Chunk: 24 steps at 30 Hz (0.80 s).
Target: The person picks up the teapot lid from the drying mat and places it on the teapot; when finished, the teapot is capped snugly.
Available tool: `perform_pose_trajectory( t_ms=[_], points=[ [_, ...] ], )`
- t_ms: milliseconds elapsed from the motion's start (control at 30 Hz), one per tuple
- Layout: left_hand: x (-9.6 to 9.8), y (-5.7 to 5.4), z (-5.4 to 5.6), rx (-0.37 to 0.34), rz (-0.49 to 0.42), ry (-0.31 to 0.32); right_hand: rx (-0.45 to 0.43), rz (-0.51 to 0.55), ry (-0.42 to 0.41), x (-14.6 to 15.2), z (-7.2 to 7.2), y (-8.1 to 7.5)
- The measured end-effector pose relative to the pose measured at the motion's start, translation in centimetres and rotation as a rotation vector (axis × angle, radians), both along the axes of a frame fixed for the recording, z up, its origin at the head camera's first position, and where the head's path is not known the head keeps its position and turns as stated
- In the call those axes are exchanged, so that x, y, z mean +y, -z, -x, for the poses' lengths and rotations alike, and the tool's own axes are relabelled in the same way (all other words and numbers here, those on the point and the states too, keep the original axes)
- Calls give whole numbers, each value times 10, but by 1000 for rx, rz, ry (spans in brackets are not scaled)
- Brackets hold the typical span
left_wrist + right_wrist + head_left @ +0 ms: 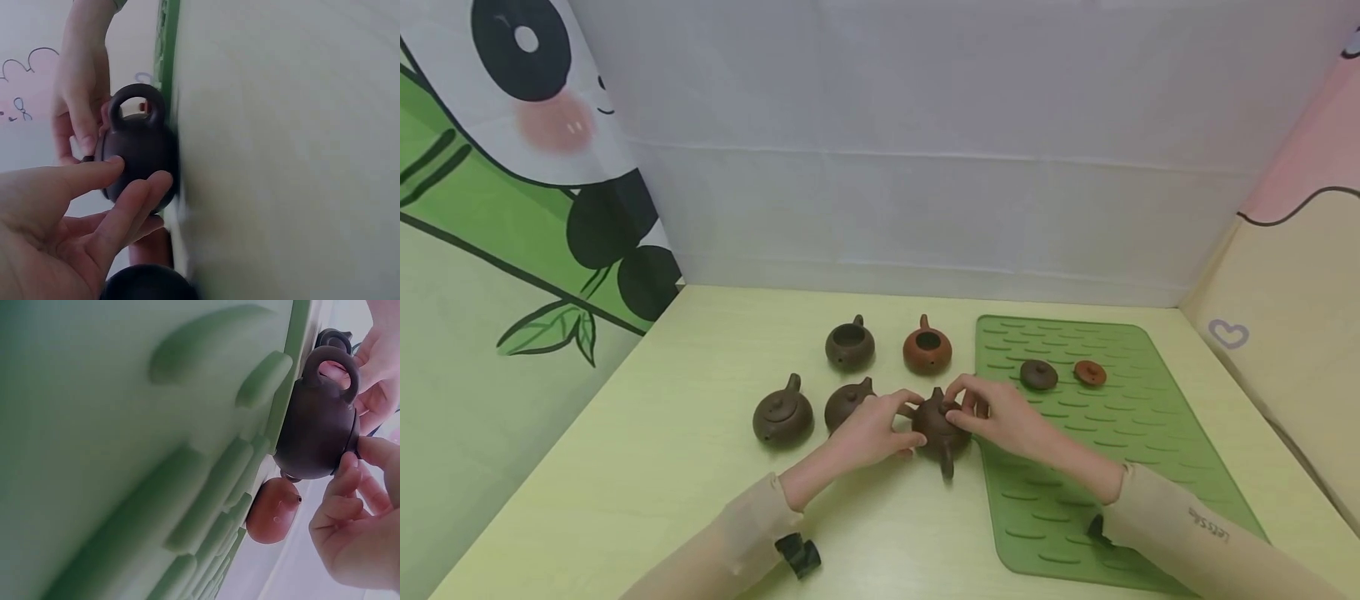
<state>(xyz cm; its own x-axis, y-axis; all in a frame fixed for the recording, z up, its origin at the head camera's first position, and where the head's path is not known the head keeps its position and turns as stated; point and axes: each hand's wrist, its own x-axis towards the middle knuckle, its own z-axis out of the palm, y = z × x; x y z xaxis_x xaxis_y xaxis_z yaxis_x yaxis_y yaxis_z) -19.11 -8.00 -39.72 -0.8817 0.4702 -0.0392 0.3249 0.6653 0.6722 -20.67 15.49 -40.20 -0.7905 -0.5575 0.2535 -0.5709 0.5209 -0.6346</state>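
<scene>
A dark brown teapot (934, 433) stands at the left edge of the green mat, its handle toward me. My left hand (872, 429) holds its body from the left; the thumb and fingertips lie against its side in the left wrist view. From the right, my right hand (1000, 412) pinches the knob of the teapot's lid (354, 432), which sits on the pot. Another dark lidded teapot (844, 403) is partly hidden behind my left hand. Further left sits one more dark lidded teapot (782, 419).
Behind these stand a lidless dark teapot (850, 354) and a lidless reddish-brown teapot (927, 357). On the green mat (1075, 467) lie a dark lid (1038, 375) and a reddish lid (1090, 373). A pale cloth wall (925, 225) rises along the table's back edge.
</scene>
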Motion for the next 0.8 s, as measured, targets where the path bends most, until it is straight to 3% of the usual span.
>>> perform_pose_trajectory(
  t_ms=[133,333,400,500,633,800],
  points=[
    [-6,-14,2,-24,39,-2,-22,-2,6,0,-2,-1],
    [-27,-48,14,-78,-26,22,-42,1,-1,0,-4,1],
    [-38,-58,19,-56,-40,50,-43,-1,-4,0,-4,1],
    [-57,-71,30,32,-22,90,-43,-1,-5,1,-3,0],
    [-82,-78,49,138,-14,73,-37,11,-17,1,0,0],
    [-99,-72,72,134,-46,-17,-49,13,-25,1,1,-3]
  ],
)
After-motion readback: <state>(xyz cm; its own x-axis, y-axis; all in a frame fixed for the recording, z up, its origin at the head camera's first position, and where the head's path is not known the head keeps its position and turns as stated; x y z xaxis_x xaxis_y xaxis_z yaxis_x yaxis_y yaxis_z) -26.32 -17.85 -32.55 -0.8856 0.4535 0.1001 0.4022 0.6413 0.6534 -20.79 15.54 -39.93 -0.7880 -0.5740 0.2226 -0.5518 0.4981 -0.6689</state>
